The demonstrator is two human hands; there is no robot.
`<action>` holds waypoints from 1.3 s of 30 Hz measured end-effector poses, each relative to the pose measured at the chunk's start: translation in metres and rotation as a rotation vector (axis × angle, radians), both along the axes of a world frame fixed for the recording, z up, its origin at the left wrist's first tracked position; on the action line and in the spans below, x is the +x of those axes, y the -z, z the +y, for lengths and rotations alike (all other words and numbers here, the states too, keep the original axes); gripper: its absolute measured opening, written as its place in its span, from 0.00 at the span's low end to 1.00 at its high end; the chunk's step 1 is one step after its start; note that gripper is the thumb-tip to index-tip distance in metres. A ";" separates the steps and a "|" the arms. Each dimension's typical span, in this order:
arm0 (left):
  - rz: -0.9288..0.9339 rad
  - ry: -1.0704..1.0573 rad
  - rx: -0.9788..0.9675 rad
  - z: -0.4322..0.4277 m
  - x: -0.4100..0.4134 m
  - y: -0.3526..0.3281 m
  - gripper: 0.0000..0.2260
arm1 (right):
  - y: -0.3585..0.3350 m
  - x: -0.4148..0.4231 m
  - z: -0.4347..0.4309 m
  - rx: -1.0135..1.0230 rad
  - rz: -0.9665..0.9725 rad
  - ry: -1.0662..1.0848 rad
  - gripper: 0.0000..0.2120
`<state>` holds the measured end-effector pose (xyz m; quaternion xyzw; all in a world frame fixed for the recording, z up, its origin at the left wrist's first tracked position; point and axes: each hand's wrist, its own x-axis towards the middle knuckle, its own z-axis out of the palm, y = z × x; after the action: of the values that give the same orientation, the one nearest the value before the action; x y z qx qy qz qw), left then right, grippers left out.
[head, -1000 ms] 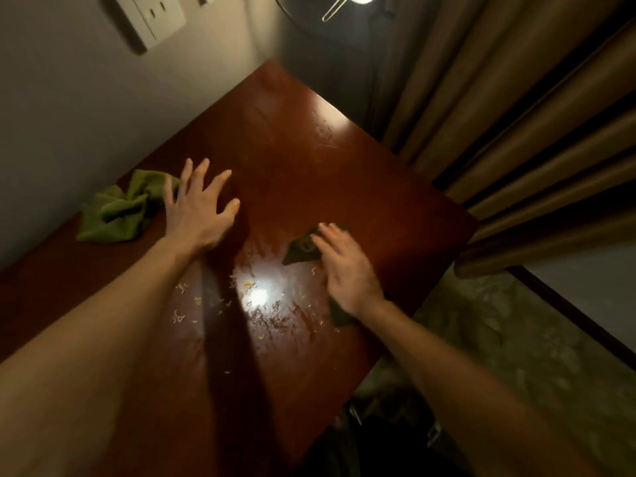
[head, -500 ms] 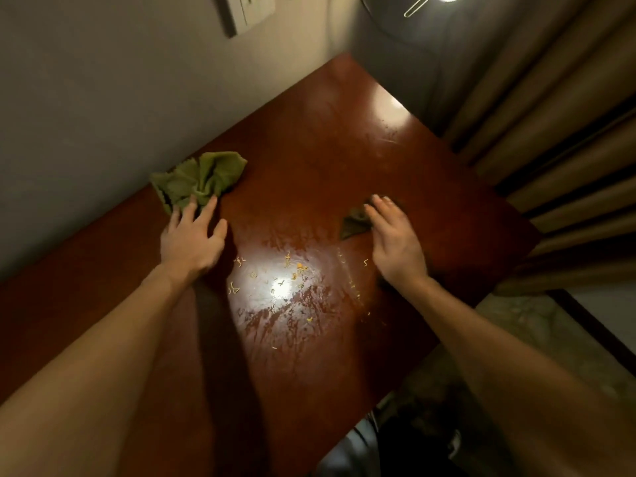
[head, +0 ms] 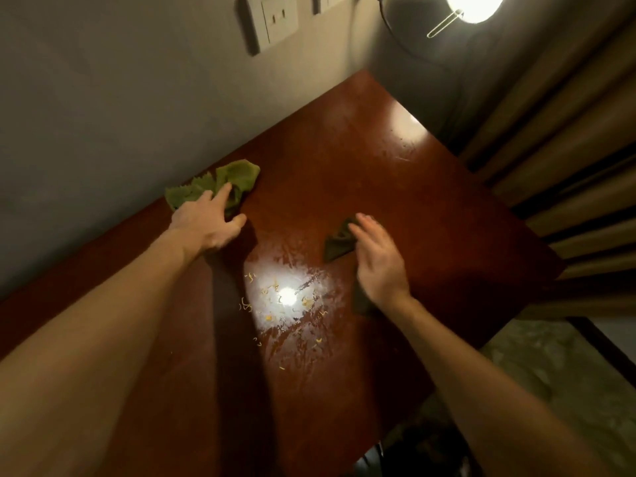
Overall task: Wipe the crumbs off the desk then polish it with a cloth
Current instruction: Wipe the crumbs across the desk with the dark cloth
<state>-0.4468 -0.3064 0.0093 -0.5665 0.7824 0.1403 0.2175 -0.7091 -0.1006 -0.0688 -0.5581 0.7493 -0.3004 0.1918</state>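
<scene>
The dark red wooden desk [head: 361, 173] fills the middle of the view. Small yellow crumbs [head: 275, 297] lie scattered around a bright glare spot between my arms. A crumpled light green cloth [head: 237, 173] sits at the desk's back edge by the wall. My left hand [head: 206, 225] has its fingertips on this cloth, fingers spread, not closed around it. A darker green cloth [head: 337, 242] lies flat on the desk to the right. My right hand [head: 378, 263] presses flat on it with fingers extended; part of the cloth is hidden under the palm.
A grey wall with a white socket plate [head: 272, 18] runs behind the desk. A lit lamp [head: 475, 6] hangs at the top right. Brown curtains [head: 568, 149] stand beyond the desk's right edge. Patterned floor [head: 550, 373] shows at lower right.
My left hand has reached forward from the bare desk onto the light green cloth. My right hand stays flat on the dark cloth. The camera has shifted, bringing the wall socket and lamp into view.
</scene>
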 end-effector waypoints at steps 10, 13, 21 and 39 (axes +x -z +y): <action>-0.102 0.065 0.120 -0.025 -0.007 -0.003 0.33 | -0.002 -0.110 -0.080 0.108 0.059 0.349 0.22; -0.112 0.073 0.153 -0.039 -0.009 -0.007 0.32 | 0.002 -0.111 -0.105 0.090 0.084 0.326 0.23; -0.071 0.004 0.246 -0.052 -0.017 -0.022 0.25 | -0.001 -0.043 -0.106 0.000 0.205 -0.156 0.24; -0.151 -0.008 0.205 -0.026 -0.022 -0.016 0.39 | 0.001 -0.109 -0.094 0.010 0.265 -0.129 0.21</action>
<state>-0.4686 -0.3323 0.0255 -0.5533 0.7432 0.1772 0.3318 -0.8177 -0.1947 -0.0696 -0.6388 0.7322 -0.2075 0.1130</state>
